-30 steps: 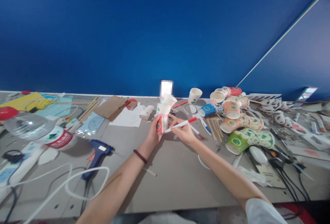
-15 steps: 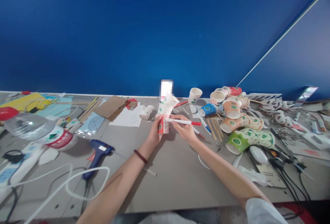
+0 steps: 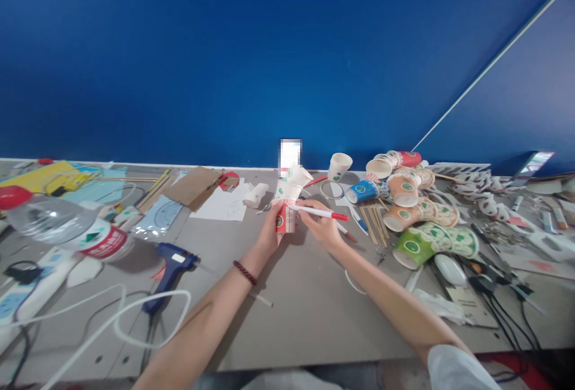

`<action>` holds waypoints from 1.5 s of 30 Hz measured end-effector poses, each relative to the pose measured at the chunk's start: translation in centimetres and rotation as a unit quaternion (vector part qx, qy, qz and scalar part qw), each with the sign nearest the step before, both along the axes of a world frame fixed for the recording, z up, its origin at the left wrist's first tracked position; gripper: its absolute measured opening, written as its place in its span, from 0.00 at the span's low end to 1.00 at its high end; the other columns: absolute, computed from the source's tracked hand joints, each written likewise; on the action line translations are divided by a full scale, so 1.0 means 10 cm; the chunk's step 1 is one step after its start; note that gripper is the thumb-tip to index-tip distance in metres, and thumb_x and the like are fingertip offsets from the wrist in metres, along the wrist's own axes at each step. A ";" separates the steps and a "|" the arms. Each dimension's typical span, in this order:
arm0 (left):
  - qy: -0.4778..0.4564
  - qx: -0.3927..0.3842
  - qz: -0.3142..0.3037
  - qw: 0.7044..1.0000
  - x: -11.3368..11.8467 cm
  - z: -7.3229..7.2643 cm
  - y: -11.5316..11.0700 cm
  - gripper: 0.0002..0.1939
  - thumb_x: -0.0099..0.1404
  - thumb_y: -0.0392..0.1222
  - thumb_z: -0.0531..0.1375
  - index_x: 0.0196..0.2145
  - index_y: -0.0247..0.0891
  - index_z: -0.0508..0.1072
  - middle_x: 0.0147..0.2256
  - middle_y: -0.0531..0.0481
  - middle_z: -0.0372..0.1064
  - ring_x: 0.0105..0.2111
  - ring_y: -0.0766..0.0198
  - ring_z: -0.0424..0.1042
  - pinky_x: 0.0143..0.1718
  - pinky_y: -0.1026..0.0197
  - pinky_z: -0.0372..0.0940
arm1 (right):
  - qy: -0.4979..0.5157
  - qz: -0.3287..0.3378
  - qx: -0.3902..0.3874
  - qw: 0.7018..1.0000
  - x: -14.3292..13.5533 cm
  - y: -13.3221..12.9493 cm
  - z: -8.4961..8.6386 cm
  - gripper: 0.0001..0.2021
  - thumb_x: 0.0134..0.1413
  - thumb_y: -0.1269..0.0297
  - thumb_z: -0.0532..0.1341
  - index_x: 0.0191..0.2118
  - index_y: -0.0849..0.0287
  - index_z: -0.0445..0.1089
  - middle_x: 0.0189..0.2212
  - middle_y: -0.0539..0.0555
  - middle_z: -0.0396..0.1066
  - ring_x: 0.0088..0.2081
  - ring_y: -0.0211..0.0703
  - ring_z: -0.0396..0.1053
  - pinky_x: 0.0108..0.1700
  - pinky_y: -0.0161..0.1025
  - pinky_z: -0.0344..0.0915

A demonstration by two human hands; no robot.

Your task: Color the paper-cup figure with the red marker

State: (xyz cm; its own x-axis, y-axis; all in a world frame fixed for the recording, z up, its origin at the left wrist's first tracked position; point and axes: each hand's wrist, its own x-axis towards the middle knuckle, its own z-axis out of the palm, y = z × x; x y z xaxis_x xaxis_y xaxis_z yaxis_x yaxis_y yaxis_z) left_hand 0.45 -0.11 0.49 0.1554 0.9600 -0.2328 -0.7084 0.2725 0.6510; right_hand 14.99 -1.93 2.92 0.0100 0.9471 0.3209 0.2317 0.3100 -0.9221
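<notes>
My left hand (image 3: pixel 270 228) is wrapped round the red lower part of a joined paper-cup piece (image 3: pixel 284 219), whose white upper cups (image 3: pixel 291 185) tilt up and to the right. Between the fingers of my right hand (image 3: pixel 322 224) is a white marker with a red end (image 3: pixel 331 214). Its red end points right, and its other end is at the red-patterned cup near the fingertips. Whether the tip touches the cup I cannot tell.
A blue glue gun (image 3: pixel 168 273) and a water bottle (image 3: pixel 76 225) lie on the left. Decorated paper-cup pieces (image 3: pixel 417 245) lie to the right beside wooden sticks (image 3: pixel 375 225). A white cup (image 3: pixel 340 166) stands farther back. A blurred bright phone-like screen (image 3: pixel 291 156) is behind my hands.
The marker has tilted slightly, its red end now a little lower and farther left. My left hand and the cups have hardly moved.
</notes>
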 end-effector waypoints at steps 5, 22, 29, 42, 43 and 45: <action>0.004 -0.003 0.012 1.000 0.00 -0.07 0.02 0.19 0.57 0.50 0.69 0.39 0.34 0.75 0.32 0.49 0.77 0.29 0.63 0.76 0.31 0.64 0.69 | 0.036 0.035 0.007 0.999 -0.02 -0.02 0.04 0.04 0.52 0.62 0.65 0.33 0.53 0.77 0.40 0.55 0.81 0.52 0.56 0.75 0.55 0.52 0.70; 0.021 -0.006 0.008 1.000 0.00 0.03 -0.02 0.15 0.59 0.49 0.67 0.37 0.35 0.76 0.32 0.48 0.78 0.28 0.63 0.76 0.31 0.62 0.71 | -0.007 0.002 0.005 1.000 -0.01 -0.01 0.02 0.10 0.57 0.58 0.63 0.42 0.53 0.76 0.42 0.55 0.80 0.45 0.51 0.76 0.49 0.48 0.72; 0.013 0.005 0.001 1.000 -0.01 -0.08 0.02 0.20 0.57 0.52 0.69 0.40 0.34 0.76 0.32 0.48 0.77 0.29 0.63 0.75 0.32 0.62 0.69 | 0.015 0.030 0.000 0.999 -0.02 -0.03 0.07 0.06 0.53 0.62 0.62 0.36 0.55 0.76 0.43 0.57 0.80 0.49 0.54 0.76 0.52 0.49 0.71; 0.011 -0.004 0.004 1.000 -0.01 -0.02 0.01 0.15 0.59 0.49 0.67 0.37 0.34 0.76 0.31 0.48 0.77 0.28 0.64 0.75 0.32 0.62 0.69 | 0.003 0.006 0.005 1.000 -0.02 0.00 0.01 0.11 0.57 0.56 0.62 0.40 0.56 0.75 0.44 0.58 0.79 0.46 0.52 0.76 0.49 0.48 0.72; 0.011 -0.006 0.004 1.000 -0.01 0.00 0.00 0.15 0.59 0.49 0.67 0.36 0.34 0.76 0.30 0.48 0.77 0.28 0.64 0.75 0.32 0.62 0.70 | 0.002 0.009 0.006 1.000 -0.01 0.01 0.01 0.11 0.58 0.56 0.62 0.41 0.56 0.75 0.44 0.58 0.79 0.46 0.52 0.76 0.50 0.48 0.72; 0.010 -0.011 0.004 1.000 0.00 0.02 0.00 0.15 0.59 0.49 0.67 0.37 0.34 0.76 0.30 0.48 0.78 0.28 0.64 0.75 0.31 0.62 0.70 | 0.002 0.012 0.004 1.000 -0.01 0.00 0.00 0.11 0.58 0.56 0.62 0.41 0.57 0.75 0.44 0.58 0.79 0.47 0.51 0.75 0.50 0.47 0.71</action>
State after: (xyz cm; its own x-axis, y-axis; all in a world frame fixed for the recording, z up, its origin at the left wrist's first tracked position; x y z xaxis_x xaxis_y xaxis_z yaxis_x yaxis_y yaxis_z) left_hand 0.40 -0.14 0.65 0.1436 0.9560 -0.2559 -0.6974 0.2813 0.6591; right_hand 14.89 -1.89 2.90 -0.0115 0.9442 0.3290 0.2195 0.3234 -0.9205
